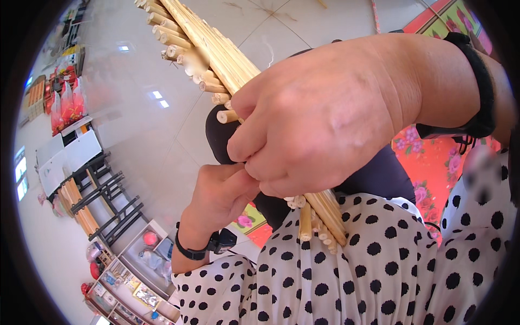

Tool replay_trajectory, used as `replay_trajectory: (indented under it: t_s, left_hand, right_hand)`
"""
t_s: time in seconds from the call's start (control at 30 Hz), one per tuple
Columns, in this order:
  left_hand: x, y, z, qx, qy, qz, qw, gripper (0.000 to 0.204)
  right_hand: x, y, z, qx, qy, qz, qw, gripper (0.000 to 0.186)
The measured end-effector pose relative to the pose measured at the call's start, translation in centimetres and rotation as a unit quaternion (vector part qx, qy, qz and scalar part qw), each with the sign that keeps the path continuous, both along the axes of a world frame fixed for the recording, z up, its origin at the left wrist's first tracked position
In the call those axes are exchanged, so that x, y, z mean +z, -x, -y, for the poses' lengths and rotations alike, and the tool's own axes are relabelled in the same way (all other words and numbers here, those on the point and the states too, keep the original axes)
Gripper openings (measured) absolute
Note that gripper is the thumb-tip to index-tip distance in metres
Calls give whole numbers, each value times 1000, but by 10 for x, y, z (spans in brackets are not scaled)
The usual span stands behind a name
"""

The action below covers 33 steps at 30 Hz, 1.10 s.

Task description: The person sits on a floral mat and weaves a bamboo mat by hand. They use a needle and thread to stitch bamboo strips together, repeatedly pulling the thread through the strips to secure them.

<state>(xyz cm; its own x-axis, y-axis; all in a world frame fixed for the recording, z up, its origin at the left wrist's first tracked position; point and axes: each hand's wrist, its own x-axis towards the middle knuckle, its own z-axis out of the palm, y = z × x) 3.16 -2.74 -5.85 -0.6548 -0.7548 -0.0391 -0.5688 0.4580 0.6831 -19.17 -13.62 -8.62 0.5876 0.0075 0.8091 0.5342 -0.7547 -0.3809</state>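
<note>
A long strip of pale, straw-like stalks [216, 46] is slanting down from the top of the view, going under the right hand [319, 114], and showing its lower end over the white cloth with black spots [374, 249]. The right hand is bending its fingers in above the strip, and the left hand [222, 189] is meeting it on the left side, with the fingertips close together. Those tips are hiding one another — I cannot tell if either hand is gripping a stalk. The strip is looking light and stiff, and its dry, smooth sticks could be cracking if bent hard. Cut ends are sticking out along the left side, so the flat part — where stalks are lying side by side — is looking best for holding gently.
</note>
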Motion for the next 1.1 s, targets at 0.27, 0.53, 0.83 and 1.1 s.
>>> replay_trajectory:
  t_s: [0.27,0.53,0.83,1.1]
  left_hand:
    - [15,3,-9,91,-124,9,988,17]
    - [12,-10,-17,110,-146,-36,983,21]
    - [12,-8,-13,92,-108,-19,990,16]
    - [2,-9,-17,92,-43,-91,991,18]
  right_hand:
    - [26,13,18,-20,194,-53,979,25]
    - [24,6,16,-26,170,-33,985,22]
    - [16,7,11,-42,140,-27,989,19]
    - [15,3,12,-58,128,-31,990,17]
